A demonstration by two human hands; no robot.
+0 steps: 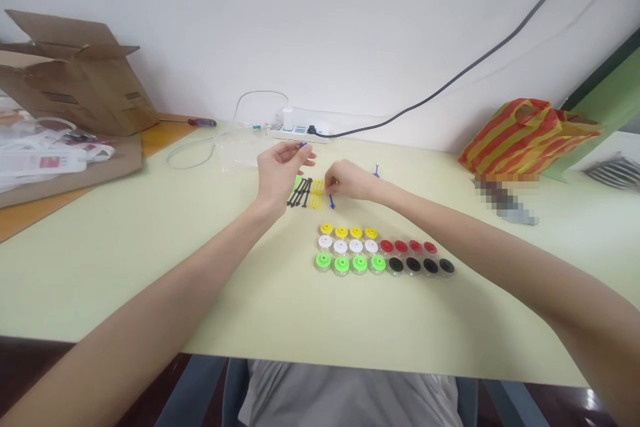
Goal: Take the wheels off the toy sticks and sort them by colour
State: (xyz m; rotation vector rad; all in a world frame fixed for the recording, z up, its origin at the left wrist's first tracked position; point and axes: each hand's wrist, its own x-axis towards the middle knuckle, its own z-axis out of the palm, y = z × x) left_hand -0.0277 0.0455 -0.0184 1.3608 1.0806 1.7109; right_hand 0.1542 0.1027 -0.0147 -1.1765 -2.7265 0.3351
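Observation:
My left hand [280, 177] is raised over the table, its thumb and fingers pinched around a small blue plastic piece [303, 145] that is mostly hidden. Lower and to the right, my right hand [350, 180] has its fingertips closed at the upper end of a blue plastic stick [332, 201], which lies on or just over the tabletop. Beside that stick are yellow sticks [316, 195] and black sticks [301, 193] in rows, with green ones [297, 183] partly behind my left hand. Another blue stick [377, 171] lies beyond my right forearm.
Nearer me sit rows of small round wheel-like pieces: yellow [356, 232], white [355, 246], red [401, 247], green [359, 263] and black [413, 265]. A power strip [300, 131] and screwdriver [202, 122] lie at the back. A cardboard box [95, 90] stands left, a striped bag [520, 140] right.

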